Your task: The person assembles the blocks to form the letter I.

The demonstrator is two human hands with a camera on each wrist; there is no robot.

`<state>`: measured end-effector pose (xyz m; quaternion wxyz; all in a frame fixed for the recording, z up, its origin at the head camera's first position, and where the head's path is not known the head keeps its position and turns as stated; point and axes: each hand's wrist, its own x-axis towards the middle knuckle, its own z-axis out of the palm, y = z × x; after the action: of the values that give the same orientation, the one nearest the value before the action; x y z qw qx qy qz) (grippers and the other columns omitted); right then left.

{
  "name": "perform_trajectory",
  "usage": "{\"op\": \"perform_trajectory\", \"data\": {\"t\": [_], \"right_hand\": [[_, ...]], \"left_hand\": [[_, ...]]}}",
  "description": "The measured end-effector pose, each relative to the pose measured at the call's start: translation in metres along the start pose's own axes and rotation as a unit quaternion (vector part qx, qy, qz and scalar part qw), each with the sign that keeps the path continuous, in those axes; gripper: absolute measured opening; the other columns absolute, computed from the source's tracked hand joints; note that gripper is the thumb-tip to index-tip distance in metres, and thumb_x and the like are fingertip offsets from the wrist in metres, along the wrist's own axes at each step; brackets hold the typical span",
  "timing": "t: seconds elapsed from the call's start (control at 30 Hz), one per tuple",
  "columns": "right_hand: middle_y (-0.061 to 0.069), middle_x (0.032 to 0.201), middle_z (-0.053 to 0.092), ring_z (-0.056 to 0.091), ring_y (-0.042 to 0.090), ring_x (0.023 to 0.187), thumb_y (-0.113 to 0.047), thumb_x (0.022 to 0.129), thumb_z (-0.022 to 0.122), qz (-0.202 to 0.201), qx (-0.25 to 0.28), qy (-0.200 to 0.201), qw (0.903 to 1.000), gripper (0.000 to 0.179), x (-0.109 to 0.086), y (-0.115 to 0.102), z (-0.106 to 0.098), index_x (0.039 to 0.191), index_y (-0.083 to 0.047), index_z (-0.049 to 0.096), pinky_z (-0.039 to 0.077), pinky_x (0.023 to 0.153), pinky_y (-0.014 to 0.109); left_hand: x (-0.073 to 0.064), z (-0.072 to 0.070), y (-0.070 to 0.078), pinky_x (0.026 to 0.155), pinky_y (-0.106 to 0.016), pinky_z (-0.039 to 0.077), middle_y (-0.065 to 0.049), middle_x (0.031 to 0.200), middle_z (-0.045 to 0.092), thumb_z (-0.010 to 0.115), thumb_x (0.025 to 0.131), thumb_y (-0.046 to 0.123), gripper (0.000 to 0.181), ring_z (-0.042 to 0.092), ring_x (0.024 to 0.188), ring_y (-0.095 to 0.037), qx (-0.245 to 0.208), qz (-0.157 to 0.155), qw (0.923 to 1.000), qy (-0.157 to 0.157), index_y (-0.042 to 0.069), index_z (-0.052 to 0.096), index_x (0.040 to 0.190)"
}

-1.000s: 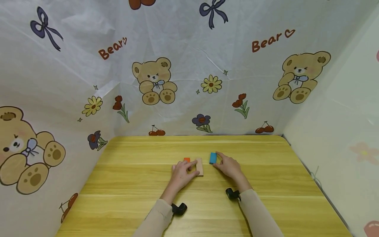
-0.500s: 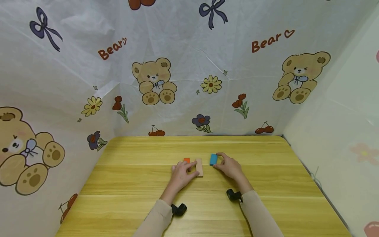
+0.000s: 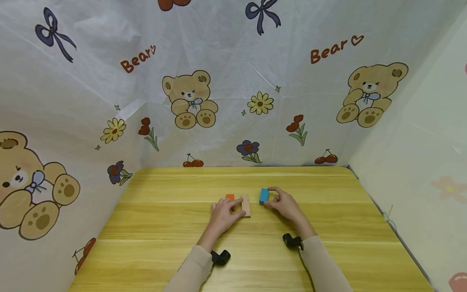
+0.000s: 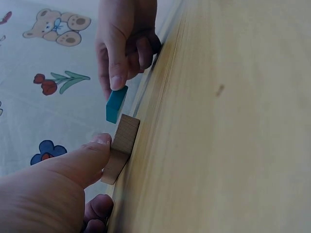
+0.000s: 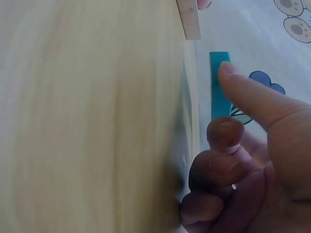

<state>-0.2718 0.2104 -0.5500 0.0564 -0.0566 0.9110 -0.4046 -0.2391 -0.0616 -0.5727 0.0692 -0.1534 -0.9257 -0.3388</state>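
My left hand pinches a plain wooden block between thumb and index finger on the tabletop. Right of it, my right hand holds a blue block by its ends, thumb at the near end and index finger at the far one. In the right wrist view, the blue block shows against the patterned cloth, apart from the wooden block. An orange block peeks out behind my left fingers, its lower part hidden by them.
The wood-grain table ends at a back edge against a white cloth printed with bears and flowers. A pale wall covering rises along the right side. Black cameras sit on both wrists, the left camera close over the table.
My right hand has shifted slightly to the right with the blue block, widening the gap to the wooden block. My left hand stays where it was.
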Motion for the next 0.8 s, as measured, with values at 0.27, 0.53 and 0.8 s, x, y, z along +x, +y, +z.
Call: {"op": "perform_trajectory", "data": {"t": [0.27, 0.53, 0.8], "right_hand": [[0.003, 0.074, 0.063, 0.048, 0.013, 0.065, -0.025, 0.098, 0.079, -0.009, 0.055, -0.017, 0.9983, 0.063, -0.004, 0.0, -0.004, 0.153, -0.01, 0.053, 0.038, 0.062, 0.026], [0.005, 0.074, 0.063, 0.048, 0.011, 0.064, -0.025, 0.098, 0.078, -0.02, 0.068, -0.024, 0.9972, 0.064, -0.009, 0.0, -0.005, 0.154, -0.007, 0.052, 0.038, 0.061, 0.025], [0.001, 0.073, 0.061, 0.049, 0.013, 0.065, -0.022, 0.097, 0.079, -0.015, 0.083, -0.022, 0.9962, 0.063, -0.017, -0.007, -0.007, 0.153, -0.011, 0.053, 0.039, 0.061, 0.025]], "left_hand": [[0.001, 0.001, 0.0, 0.079, -0.036, 0.021, 0.007, 0.084, 0.059, 0.079, 0.094, 0.047, 0.051, 0.04, 0.079, -0.012, 0.0, -0.006, 1.0, -0.003, 0.027, 0.072, 0.14], [0.001, 0.0, 0.001, 0.079, -0.037, 0.021, 0.006, 0.084, 0.059, 0.08, 0.094, 0.045, 0.05, 0.04, 0.08, -0.012, -0.001, -0.004, 1.0, -0.002, 0.027, 0.073, 0.14], [0.001, 0.0, 0.001, 0.079, -0.036, 0.021, 0.007, 0.083, 0.058, 0.08, 0.094, 0.046, 0.05, 0.04, 0.08, -0.012, 0.002, -0.004, 1.0, -0.001, 0.027, 0.072, 0.14]]}}
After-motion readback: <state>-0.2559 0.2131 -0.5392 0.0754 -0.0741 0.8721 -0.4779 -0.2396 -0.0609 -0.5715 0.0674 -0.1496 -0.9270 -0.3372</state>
